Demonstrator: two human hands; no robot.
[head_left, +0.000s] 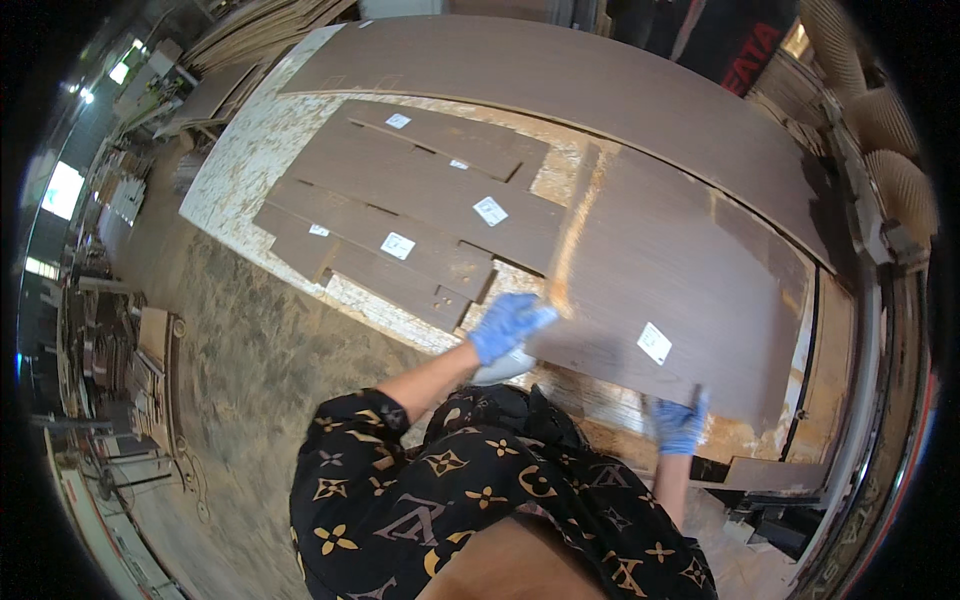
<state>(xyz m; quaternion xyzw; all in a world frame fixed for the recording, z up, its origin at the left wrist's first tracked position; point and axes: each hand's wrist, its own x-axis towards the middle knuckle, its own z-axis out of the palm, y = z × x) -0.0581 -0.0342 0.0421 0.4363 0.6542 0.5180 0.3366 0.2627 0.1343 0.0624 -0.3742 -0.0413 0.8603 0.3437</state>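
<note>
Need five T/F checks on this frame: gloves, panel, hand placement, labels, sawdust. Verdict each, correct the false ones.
1. The left hand and the right hand both wear blue gloves. True.
2. The right hand is at the far edge of the large brown rectangular panel. False: it is at the edge nearest the person.
3. One white paper label lies on the large panel. True.
4. The smaller flat brown boards with white labels lie right of the large panel. False: those boards lie to its left.
5. Loose orange-brown sawdust runs along the large panel's left edge. True.
</note>
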